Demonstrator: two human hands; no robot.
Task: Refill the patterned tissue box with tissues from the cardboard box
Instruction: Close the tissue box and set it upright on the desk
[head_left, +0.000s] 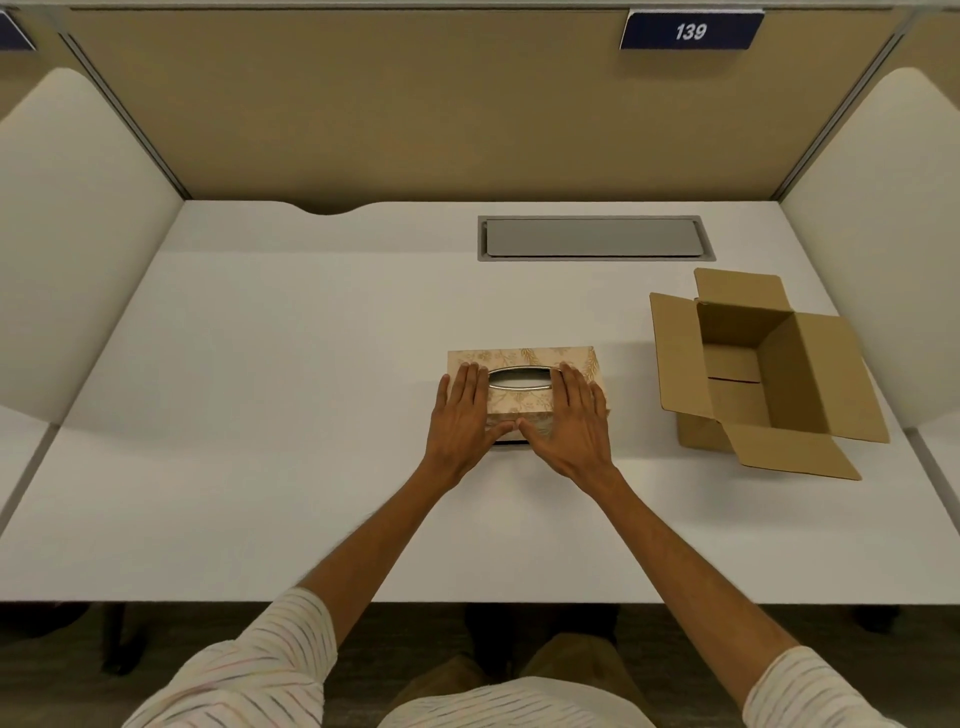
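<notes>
The patterned tissue box (524, 358), beige with a leaf print and a metal-rimmed oval slot (519, 378), lies on the white desk (270, 415) a little right of centre. Pale tissue shows in the slot. My left hand (462, 415) lies flat on the box's left end, and my right hand (576, 421) lies flat on its right end. Their thumbs meet at the near side of the box. The cardboard box (763, 374) stands open to the right, flaps spread, and its visible inside is bare.
A grey cable hatch (595, 238) is set into the desk behind the tissue box. Tan partition walls and white side panels enclose the desk. A blue sign reading 139 (691, 31) hangs at the top right. The desk's near edge runs across the lower frame.
</notes>
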